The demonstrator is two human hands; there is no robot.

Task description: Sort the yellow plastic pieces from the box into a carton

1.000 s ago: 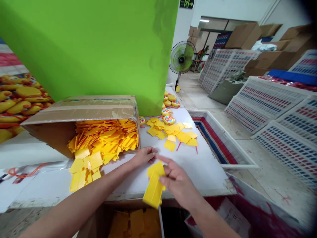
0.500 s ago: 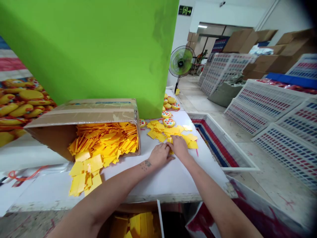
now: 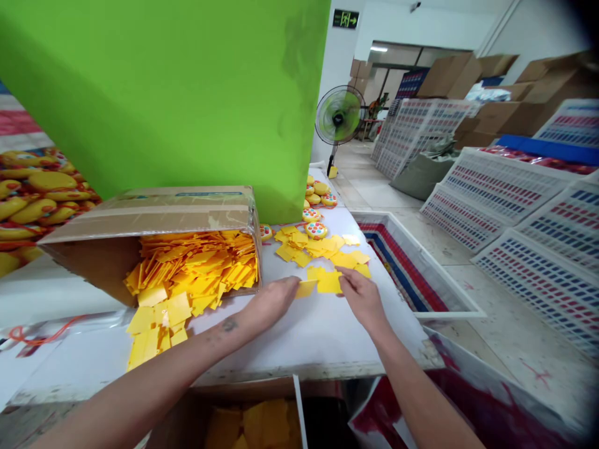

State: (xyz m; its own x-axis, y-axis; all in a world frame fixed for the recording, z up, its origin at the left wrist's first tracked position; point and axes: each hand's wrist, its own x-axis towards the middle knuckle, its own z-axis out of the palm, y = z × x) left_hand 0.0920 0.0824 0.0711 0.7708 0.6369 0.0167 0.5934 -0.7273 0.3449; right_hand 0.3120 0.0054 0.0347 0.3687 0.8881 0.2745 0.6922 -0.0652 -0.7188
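My left hand (image 3: 279, 295) is closed on the edge of a small yellow plastic piece (image 3: 306, 288), a thin flat rectangle. Between the fingers of my right hand (image 3: 362, 293) is another flat yellow piece (image 3: 329, 282). The two pieces are side by side, just above the white tabletop (image 3: 304, 337). Beyond my hands lies a loose spread of similar yellow pieces (image 3: 322, 246). To the left, an open cardboard box (image 3: 201, 215) on its side spills a heap of yellow pieces (image 3: 201, 262) onto the table.
Round yellow toys with coloured dots (image 3: 317, 230) lie along the table by the green partition (image 3: 187, 93). Below the front edge stands a box (image 3: 299, 411) with yellow pieces inside. A white crate (image 3: 461, 313) sits on the floor at right, near stacked crates (image 3: 515, 187) and a fan (image 3: 339, 117).
My hands, which were together at the near edge of the spread pieces, have moved apart and slightly nearer. Each now shows a yellow piece in its fingers.
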